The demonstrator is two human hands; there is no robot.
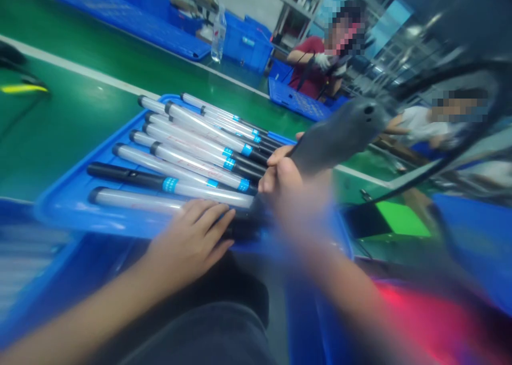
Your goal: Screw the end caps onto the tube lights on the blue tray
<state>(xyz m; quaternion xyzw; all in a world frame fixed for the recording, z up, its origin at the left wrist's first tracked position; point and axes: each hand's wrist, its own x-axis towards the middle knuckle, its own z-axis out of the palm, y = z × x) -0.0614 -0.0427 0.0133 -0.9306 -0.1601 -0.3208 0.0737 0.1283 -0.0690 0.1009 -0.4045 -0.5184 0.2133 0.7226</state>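
Observation:
My left hand is wrapped over the nearest light baton, around where its whitish tube meets the black handle. In my right hand is a dark grey corded tool, which looks like an electric screwdriver. Its narrow end points down at the batons' black handles, close to my left fingers; whether it touches is too blurred to tell. Several more light batons with blue labels lie side by side on a blue tray. One of them, with a black end section, lies the other way round.
A black cord loops from the tool across the right. Beyond the green floor stand a plastic bottle and a blue crate. Two people work farther back. A bright green and black object lies right of the tray.

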